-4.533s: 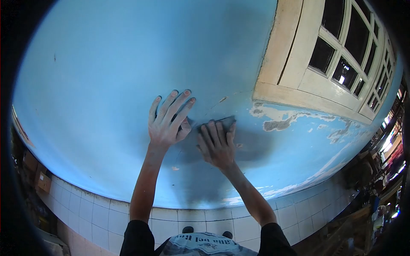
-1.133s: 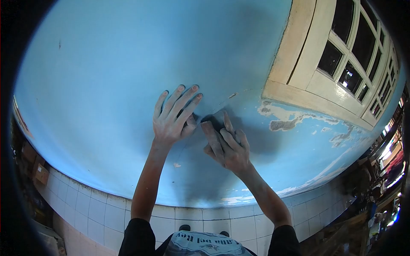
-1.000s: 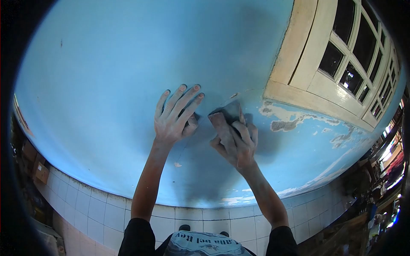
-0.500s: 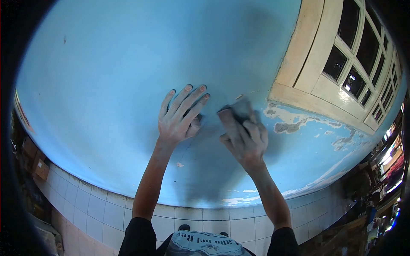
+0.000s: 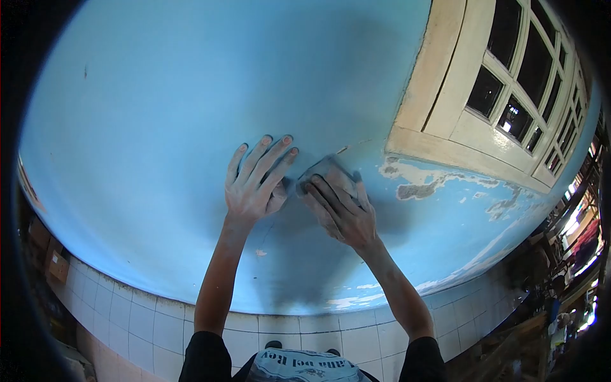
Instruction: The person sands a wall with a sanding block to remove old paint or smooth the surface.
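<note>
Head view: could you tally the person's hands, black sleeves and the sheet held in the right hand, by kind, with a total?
Hands: 2 (left hand, right hand)
Black sleeves: 2 (left sleeve, right sleeve)
Sandpaper sheet: 1
Total: 5

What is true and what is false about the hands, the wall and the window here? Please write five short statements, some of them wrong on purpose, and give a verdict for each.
1. The right hand holds a dark grey sheet. True.
2. The left hand is clenched into a fist. False: four of its fingers are spread out on the blue wall.
3. The window frame is painted red. False: it is cream.
4. Below the window frame, the wall has patches of missing paint. True.
5. The floor at the foot of the wall is bare earth. False: it has pale tiles.
</note>
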`<action>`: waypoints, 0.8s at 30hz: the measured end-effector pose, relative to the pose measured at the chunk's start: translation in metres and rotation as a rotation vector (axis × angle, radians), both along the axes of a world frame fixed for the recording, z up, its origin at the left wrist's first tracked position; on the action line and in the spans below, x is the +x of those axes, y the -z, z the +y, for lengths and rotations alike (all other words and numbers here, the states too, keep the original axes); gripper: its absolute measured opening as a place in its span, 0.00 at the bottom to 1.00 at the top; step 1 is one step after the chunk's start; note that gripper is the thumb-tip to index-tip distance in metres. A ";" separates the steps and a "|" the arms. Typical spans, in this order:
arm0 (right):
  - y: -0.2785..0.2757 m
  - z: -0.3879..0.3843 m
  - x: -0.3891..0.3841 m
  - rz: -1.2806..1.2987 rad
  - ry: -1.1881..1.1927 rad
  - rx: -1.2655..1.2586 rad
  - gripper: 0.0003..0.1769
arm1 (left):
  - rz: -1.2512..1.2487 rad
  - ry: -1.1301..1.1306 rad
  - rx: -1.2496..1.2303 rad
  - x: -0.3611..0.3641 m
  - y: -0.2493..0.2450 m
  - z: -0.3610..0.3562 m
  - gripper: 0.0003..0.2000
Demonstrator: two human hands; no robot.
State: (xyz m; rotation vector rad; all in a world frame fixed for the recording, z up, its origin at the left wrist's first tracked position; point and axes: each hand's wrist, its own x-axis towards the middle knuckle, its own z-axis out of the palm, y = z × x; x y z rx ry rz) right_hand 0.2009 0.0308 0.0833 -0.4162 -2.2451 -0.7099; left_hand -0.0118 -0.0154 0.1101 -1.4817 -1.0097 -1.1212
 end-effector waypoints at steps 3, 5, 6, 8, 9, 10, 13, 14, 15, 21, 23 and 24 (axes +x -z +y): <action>-0.014 0.011 0.007 0.489 -0.030 0.050 0.27 | 0.015 0.003 0.001 -0.003 0.002 0.002 0.21; -0.019 0.013 -0.003 0.598 -0.041 0.055 0.27 | 0.031 0.004 -0.003 -0.004 0.002 0.003 0.20; -0.020 0.012 -0.008 0.710 -0.052 0.055 0.28 | 0.028 -0.001 -0.007 -0.004 0.002 0.003 0.20; -0.005 0.007 -0.007 0.437 0.050 0.074 0.27 | 0.028 0.000 -0.024 -0.003 0.003 0.000 0.20; 0.001 0.007 -0.007 0.158 0.139 0.098 0.25 | 0.013 0.005 -0.023 -0.001 0.000 -0.002 0.21; 0.001 0.013 -0.006 0.140 0.130 0.207 0.26 | -0.004 0.008 -0.018 0.000 -0.002 -0.003 0.23; -0.019 0.016 -0.007 0.531 0.160 0.074 0.25 | 0.010 -0.006 0.014 -0.001 0.000 0.002 0.24; -0.017 0.017 -0.008 0.530 0.160 0.071 0.25 | 0.010 -0.006 0.012 -0.002 0.000 0.002 0.24; -0.015 0.019 -0.009 0.603 0.104 0.046 0.26 | 0.010 0.003 0.012 -0.002 0.001 0.002 0.24; 0.031 0.004 -0.019 0.086 0.028 0.117 0.23 | 0.001 0.007 -0.017 -0.003 0.002 0.000 0.24; 0.023 0.009 -0.011 -0.007 -0.020 0.117 0.22 | 0.004 0.016 -0.026 -0.003 0.001 0.001 0.24; 0.009 0.014 -0.006 0.173 0.028 0.102 0.21 | 0.007 0.015 -0.022 -0.003 0.001 0.001 0.23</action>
